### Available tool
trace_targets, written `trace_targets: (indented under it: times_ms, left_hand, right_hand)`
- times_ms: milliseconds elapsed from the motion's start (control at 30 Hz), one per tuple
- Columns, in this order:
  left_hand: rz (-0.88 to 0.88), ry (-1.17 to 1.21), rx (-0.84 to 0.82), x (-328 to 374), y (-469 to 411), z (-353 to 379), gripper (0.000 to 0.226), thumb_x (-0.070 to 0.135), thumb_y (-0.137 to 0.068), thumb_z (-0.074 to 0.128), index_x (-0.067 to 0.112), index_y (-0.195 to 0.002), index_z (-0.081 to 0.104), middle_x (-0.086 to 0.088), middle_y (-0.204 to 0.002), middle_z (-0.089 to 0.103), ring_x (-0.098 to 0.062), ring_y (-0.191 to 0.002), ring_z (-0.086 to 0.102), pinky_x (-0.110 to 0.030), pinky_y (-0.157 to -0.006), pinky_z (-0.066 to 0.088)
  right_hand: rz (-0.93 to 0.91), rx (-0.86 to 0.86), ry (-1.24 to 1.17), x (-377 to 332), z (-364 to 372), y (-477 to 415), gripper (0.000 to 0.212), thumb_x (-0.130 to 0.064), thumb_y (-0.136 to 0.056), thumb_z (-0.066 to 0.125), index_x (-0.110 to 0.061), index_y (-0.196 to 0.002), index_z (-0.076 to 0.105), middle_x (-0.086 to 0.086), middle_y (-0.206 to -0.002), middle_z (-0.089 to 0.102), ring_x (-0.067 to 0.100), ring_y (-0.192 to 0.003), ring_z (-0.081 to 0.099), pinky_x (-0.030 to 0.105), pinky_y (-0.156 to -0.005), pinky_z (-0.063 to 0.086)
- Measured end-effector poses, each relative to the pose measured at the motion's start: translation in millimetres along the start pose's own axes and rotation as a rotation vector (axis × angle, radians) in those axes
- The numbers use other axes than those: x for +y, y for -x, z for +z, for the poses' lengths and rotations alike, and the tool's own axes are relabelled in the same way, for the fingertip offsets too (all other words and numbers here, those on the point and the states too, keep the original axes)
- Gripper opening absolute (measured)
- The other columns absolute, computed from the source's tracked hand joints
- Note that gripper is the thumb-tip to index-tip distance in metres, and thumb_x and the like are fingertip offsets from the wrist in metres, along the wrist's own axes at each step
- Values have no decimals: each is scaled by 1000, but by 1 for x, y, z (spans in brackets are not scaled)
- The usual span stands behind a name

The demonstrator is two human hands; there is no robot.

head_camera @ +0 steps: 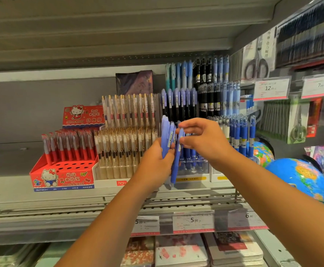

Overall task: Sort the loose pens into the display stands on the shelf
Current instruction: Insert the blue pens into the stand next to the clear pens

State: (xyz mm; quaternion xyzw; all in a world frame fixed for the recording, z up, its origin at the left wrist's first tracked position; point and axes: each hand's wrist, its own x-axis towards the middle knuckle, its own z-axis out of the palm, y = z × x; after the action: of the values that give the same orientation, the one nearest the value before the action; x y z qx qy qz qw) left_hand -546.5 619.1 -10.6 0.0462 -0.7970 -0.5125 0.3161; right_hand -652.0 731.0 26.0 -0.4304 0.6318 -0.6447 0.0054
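Midway, my left hand point(155, 162) gripped a bundle of periwinkle pens point(166, 135) just before the clear pen stand point(193, 170), while my right hand point(205, 139) pinched a single pen point(174, 170) beside it. Tugging that pen free could have loosened my grip and spilled the bundle.

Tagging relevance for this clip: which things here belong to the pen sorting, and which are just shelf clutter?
Job: left hand holding violet pens; right hand pinching single pen; tiered pen stand; red stand.
Bystanders: globe, scissors, price tags, notebooks.
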Motion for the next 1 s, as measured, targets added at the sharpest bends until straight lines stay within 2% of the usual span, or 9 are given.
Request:
trace_targets:
  times_ms: [67, 133, 267, 433, 567, 667, 733, 900, 1000]
  left_hand:
    - [22, -28, 13, 0, 0, 1, 17, 13, -104, 45, 29, -102, 52, 0, -96, 63, -3, -76, 67, -24, -68, 59]
    - [9, -33, 16, -1, 0, 0, 16, 15, -104, 45, 30, -103, 50, 5, -99, 64, 3, -76, 65, -15, -65, 55]
    - [-46, 15, 29, -3, 0, -3, 12, 21, -104, 44, 24, -111, 54, 9, -96, 68, -7, -82, 63, -26, -73, 55]
    - [-48, 80, 82, -4, 3, -7, 14, 22, -103, 47, 26, -106, 59, 13, -89, 72, -3, -79, 68, -32, -79, 56]
    - [-55, 107, 134, -5, 5, -8, 15, 20, -103, 47, 28, -102, 60, 6, -96, 70, -8, -84, 69, -37, -81, 59]
    - [-55, 145, 162, -4, 7, -8, 16, 18, -104, 46, 27, -102, 60, 3, -94, 71, -14, -85, 71, -40, -80, 60]
    - [-65, 164, 164, -4, 7, -9, 15, 19, -104, 46, 26, -103, 59, 3, -95, 71, -18, -88, 71, -45, -81, 60]
    - [-59, 166, 139, -4, 7, -8, 15, 19, -104, 46, 27, -109, 57, 5, -97, 71, -13, -79, 71, -46, -79, 61]
    - [-59, 198, 93, -3, 8, -8, 21, 17, -103, 47, 37, -107, 53, 1, -99, 72, -15, -75, 71, -46, -75, 61]
  right_hand:
    - [-6, 29, -35, -4, -6, -2, 32, 9, -83, 69, -15, -103, 66, 1, -96, 73, 11, -82, 71, 24, -64, 58]
    - [-54, 61, -3, -9, -12, -4, 31, 8, -85, 68, -14, -106, 63, 0, -98, 73, 9, -84, 71, 24, -67, 59]
    - [-193, 118, 147, -16, -24, -5, 30, 1, -87, 69, -21, -106, 60, -5, -102, 68, 3, -93, 66, 16, -78, 54]
    - [-236, 191, 204, -14, -32, -10, 28, -1, -90, 67, -22, -107, 60, 3, -107, 66, 16, -98, 64, 27, -84, 55]
    - [-251, 253, 275, -10, -32, -13, 27, -4, -91, 66, -24, -107, 59, -4, -104, 64, 10, -96, 61, 22, -82, 52]
    - [-242, 232, 363, -6, -28, -14, 27, -4, -91, 66, -25, -107, 58, -8, -99, 60, 3, -91, 58, 12, -75, 46]
    - [-223, 212, 415, -3, -25, -15, 26, -3, -91, 65, -23, -107, 58, -11, -94, 57, 1, -87, 56, 10, -71, 43]
    - [-146, 208, 582, 2, -20, -20, 25, 5, -91, 58, -14, -108, 59, -6, -86, 56, 14, -81, 56, 32, -76, 51]
    - [-140, 202, 714, 3, -21, -23, 28, 6, -91, 55, -12, -112, 59, 3, -96, 60, 21, -84, 57, 40, -78, 53]
